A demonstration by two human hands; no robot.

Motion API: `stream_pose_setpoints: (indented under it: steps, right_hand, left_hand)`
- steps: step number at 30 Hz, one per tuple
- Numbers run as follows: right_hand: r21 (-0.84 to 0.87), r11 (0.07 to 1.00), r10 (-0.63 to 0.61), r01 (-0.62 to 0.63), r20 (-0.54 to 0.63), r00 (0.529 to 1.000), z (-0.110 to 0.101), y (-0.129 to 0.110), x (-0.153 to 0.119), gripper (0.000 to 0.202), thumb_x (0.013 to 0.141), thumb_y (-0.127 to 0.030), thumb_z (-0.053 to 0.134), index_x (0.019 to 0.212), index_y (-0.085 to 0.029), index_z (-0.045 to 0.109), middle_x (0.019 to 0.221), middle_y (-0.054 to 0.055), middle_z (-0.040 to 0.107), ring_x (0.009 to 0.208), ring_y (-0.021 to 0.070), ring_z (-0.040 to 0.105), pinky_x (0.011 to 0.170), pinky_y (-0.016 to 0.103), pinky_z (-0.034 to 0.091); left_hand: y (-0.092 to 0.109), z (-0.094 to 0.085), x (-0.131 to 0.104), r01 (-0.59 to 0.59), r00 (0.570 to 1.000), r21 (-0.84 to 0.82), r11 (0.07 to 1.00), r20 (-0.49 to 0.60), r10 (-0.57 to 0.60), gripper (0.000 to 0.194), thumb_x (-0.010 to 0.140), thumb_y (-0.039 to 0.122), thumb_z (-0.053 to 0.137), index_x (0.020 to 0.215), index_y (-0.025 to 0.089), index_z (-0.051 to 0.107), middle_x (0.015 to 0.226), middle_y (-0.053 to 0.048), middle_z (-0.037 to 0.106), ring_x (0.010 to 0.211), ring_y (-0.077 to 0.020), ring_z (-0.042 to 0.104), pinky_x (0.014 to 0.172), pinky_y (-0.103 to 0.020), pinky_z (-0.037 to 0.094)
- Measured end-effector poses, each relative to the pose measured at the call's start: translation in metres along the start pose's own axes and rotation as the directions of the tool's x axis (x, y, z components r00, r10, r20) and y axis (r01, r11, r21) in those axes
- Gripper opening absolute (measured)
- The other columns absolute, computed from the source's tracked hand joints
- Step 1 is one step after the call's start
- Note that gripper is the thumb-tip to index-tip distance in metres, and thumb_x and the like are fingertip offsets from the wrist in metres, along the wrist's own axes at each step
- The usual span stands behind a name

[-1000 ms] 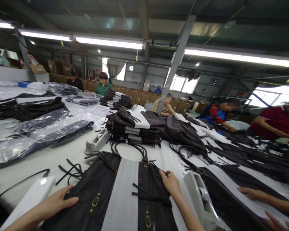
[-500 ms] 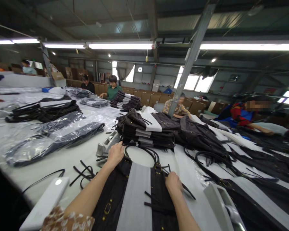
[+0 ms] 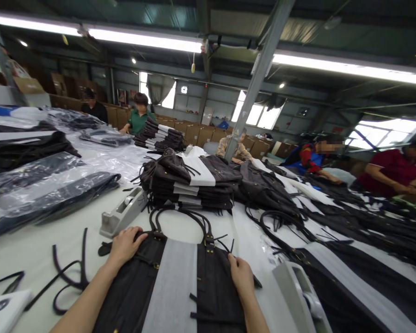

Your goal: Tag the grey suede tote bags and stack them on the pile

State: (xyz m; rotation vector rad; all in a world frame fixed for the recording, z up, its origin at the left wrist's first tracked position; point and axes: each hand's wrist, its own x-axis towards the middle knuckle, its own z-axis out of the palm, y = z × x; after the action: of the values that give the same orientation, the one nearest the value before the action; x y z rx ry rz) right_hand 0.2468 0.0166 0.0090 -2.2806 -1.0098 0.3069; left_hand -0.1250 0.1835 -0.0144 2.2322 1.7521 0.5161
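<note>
A black handbag [image 3: 133,289] lies flat before me, its looped handles [image 3: 182,210] pointing away. Down its middle runs a pale paper strip [image 3: 175,282], with small brass-coloured buckles beside it. My left hand [image 3: 127,245] is closed on the bag's upper left corner, thumb toward the handles. At the upper right edge, my right hand [image 3: 241,274] grips the bag with curled fingers; part of the grip is hidden. Thin dark straps [image 3: 69,273] trail on the table left of the bag. Beyond the handles stands a stack of similar bags [image 3: 190,180].
Grey tape dispensers stand left [image 3: 123,212] and right [image 3: 300,296] of the bag. Plastic-wrapped bags [image 3: 55,199] cover the left side. More dark bags [image 3: 374,277] spread to the right. A white device [image 3: 7,307] sits near left. Several people work across the table.
My view has swung right, so the scene sits further left. My left hand has come down onto the bag's corner from beside the dispenser. The right hand stays at the bag's right edge.
</note>
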Motion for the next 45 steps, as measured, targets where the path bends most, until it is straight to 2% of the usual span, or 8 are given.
stream_pose_setpoints:
  steps: [4,8,15,21,29,34,41,45]
  right_hand:
    - [0.173,0.984,0.043,-0.034,-0.052,0.998,0.005,0.017,0.005,0.050,0.082,-0.055,0.042,0.061,-0.014,0.063,0.057,0.007,0.065,0.060,0.0222,0.061,0.055,0.029,0.045]
    - [0.269,0.962,0.071,-0.037,-0.119,0.990,0.007,0.020,0.003,0.056,0.072,-0.066,0.050,0.065,-0.013,0.065,0.059,0.008,0.066,0.061,0.0231,0.061,0.056,0.030,0.046]
    - [0.246,0.969,0.061,-0.012,-0.194,0.979,-0.002,0.003,0.001,0.047,0.070,-0.062,0.053,0.088,-0.019,0.065,0.071,0.006,0.068,0.071,0.0240,0.063,0.065,0.031,0.046]
    - [0.059,0.967,-0.249,0.246,0.031,0.968,-0.009,-0.003,-0.001,0.036,0.076,-0.051,0.052,0.095,-0.022,0.060,0.083,0.004,0.068,0.083,0.0224,0.064,0.075,0.030,0.045]
    - [-0.387,0.920,-0.015,0.062,0.122,0.992,-0.006,-0.031,-0.005,0.031,0.085,-0.040,0.053,0.104,-0.015,0.055,0.094,0.012,0.068,0.094,0.0276,0.064,0.076,0.032,0.045]
    - [-0.580,0.804,-0.075,0.130,0.118,0.990,0.003,-0.051,-0.015,0.022,0.091,-0.032,0.046,0.099,-0.014,0.056,0.095,0.013,0.066,0.090,0.0263,0.066,0.068,0.031,0.045]
    - [-0.495,0.847,-0.196,0.194,0.048,0.979,0.015,-0.036,-0.008,0.026,0.092,-0.022,0.041,0.108,-0.012,0.059,0.099,0.013,0.068,0.092,0.0237,0.065,0.077,0.031,0.044]
    - [-0.284,0.953,-0.119,0.110,-0.012,0.993,0.012,-0.026,0.001,0.031,0.089,-0.026,0.043,0.108,-0.017,0.064,0.102,0.010,0.069,0.096,0.0229,0.063,0.083,0.030,0.044]
  left_hand:
    - [-0.013,0.013,0.006,-0.011,1.000,-0.011,1.000,-0.006,0.011,0.036,0.089,0.052,0.039,0.100,0.027,0.061,0.105,-0.003,0.066,0.099,-0.0255,0.057,0.085,-0.036,0.041]
    - [-0.018,0.018,0.007,0.002,1.000,-0.018,1.000,-0.020,-0.002,0.036,0.090,0.052,0.036,0.097,0.028,0.062,0.104,-0.001,0.067,0.097,-0.0261,0.058,0.083,-0.036,0.041]
    - [-0.016,0.017,0.004,-0.017,0.997,-0.022,1.000,-0.079,0.015,0.036,0.089,0.051,0.037,0.099,0.028,0.063,0.104,-0.002,0.067,0.097,-0.0253,0.060,0.082,-0.034,0.041]
    - [-0.012,0.013,0.004,0.020,0.992,-0.050,0.999,-0.126,-0.026,0.033,0.088,0.051,0.041,0.102,0.027,0.059,0.100,-0.003,0.068,0.094,-0.0251,0.061,0.077,-0.033,0.042]
    - [-0.007,0.007,0.004,0.038,0.992,-0.078,0.996,-0.119,-0.047,0.028,0.088,0.049,0.044,0.092,0.025,0.056,0.090,-0.002,0.067,0.089,-0.0239,0.060,0.075,-0.031,0.039]
    - [-0.006,0.007,0.004,0.024,0.992,-0.076,0.997,-0.119,-0.033,0.027,0.090,0.048,0.043,0.093,0.025,0.056,0.092,-0.003,0.067,0.090,-0.0232,0.059,0.074,-0.030,0.037]
    - [-0.003,0.004,0.004,0.050,0.993,-0.067,0.997,-0.107,-0.057,0.025,0.090,0.047,0.044,0.090,0.024,0.055,0.087,-0.002,0.066,0.086,-0.0225,0.059,0.072,-0.029,0.035]
    - [-0.003,0.004,0.005,0.066,0.992,-0.061,0.996,-0.106,-0.073,0.026,0.089,0.047,0.044,0.088,0.024,0.055,0.085,-0.002,0.066,0.086,-0.0227,0.059,0.071,-0.029,0.035]
